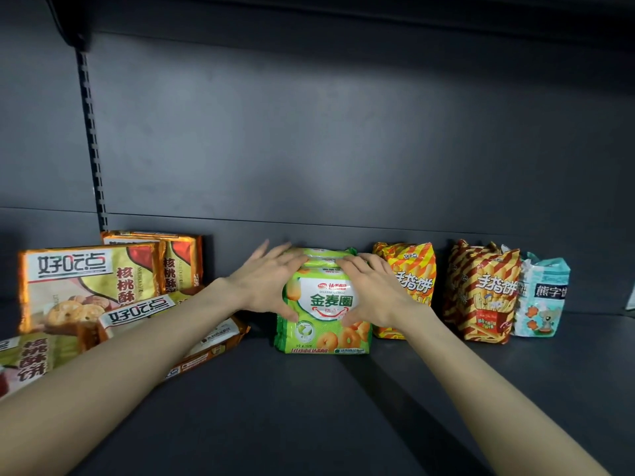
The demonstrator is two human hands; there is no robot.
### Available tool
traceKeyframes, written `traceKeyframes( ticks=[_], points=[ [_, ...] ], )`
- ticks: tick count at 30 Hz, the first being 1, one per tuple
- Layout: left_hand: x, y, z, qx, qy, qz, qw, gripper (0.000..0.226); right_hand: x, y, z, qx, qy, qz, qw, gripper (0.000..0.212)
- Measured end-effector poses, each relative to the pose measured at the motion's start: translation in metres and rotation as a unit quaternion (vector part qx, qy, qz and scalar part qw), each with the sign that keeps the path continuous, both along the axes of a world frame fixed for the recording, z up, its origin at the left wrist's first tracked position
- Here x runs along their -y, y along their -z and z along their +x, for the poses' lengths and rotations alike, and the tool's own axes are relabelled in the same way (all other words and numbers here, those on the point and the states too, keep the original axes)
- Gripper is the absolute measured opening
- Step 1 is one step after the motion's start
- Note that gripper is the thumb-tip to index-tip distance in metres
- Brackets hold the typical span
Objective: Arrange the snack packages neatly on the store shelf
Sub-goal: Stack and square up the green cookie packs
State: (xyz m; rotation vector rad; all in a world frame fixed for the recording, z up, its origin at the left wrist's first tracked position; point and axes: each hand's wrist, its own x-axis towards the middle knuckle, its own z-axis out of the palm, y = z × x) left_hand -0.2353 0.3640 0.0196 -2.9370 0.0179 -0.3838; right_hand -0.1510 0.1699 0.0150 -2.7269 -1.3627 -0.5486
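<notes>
Presently the green ring-biscuit packages (324, 304) stand upright on the shelf (343, 407), a short stack front to back, held between both hands. The left hand (266, 286) presses the stack's left side, fingers spread over its top edge and thumb on the front face. The right hand (369, 292) mirrors it on the right side. Both hands grasp the stack; neither is clenched or released.

Just beyond the right hand stands an orange striped finger-biscuit bag (409, 280), upright and touching the green stack or nearly so. Further right, a second striped bag (481, 293) stands apart from the first, with a pale blue bear-biscuit bag (543, 297) against it.

Beyond the left hand, the walnut-biscuit packages (89, 283) are disordered: some stand near the back panel, one lies tilted under the left forearm, another lies at the left edge.

Assessment: the right-hand group appears largely in order, though spacing is uneven. The green stack is being squared. The walnut packages remain to be stood up and aligned; the task looks roughly half complete.
</notes>
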Motion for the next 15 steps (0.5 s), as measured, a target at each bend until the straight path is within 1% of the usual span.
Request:
traceKeyframes(
  ticks=[1, 2, 4, 6, 8, 11, 13, 15],
  points=[
    [0.001, -0.003, 0.000, 0.002, -0.009, 0.044, 0.999, 0.110, -0.001, -0.003, 0.000, -0.003, 0.006, -0.013, 1.000, 0.108],
    [0.002, -0.006, -0.001, 0.002, -0.016, 0.062, 0.998, 0.107, -0.001, -0.006, -0.001, -0.014, 0.013, -0.024, 1.000, 0.108],
    [0.005, -0.016, -0.005, -0.003, -0.029, 0.036, 0.999, 0.095, -0.003, -0.014, -0.004, -0.046, 0.024, -0.042, 0.998, 0.106],
    [0.005, -0.026, -0.013, -0.003, -0.042, 0.005, 0.999, 0.084, -0.005, -0.025, -0.008, -0.065, 0.031, -0.045, 0.996, 0.097],
    [0.004, -0.036, -0.026, 0.006, -0.049, 0.011, 0.999, 0.075, -0.007, -0.037, -0.012, -0.077, 0.023, -0.025, 0.996, 0.085],
    [-0.003, -0.049, -0.051, 0.035, -0.055, 0.018, 0.998, 0.057, -0.014, -0.056, -0.021, -0.085, -0.014, 0.021, 0.996, 0.073],
    [-0.011, -0.060, -0.070, 0.059, -0.062, 0.015, 0.996, 0.054, -0.023, -0.066, -0.029, -0.069, -0.038, 0.044, 0.996, 0.066],
    [-0.022, -0.069, -0.090, 0.080, -0.066, -0.006, 0.995, 0.051, -0.036, -0.072, -0.041, -0.058, -0.063, 0.064, 0.994, 0.061]
  ],
)
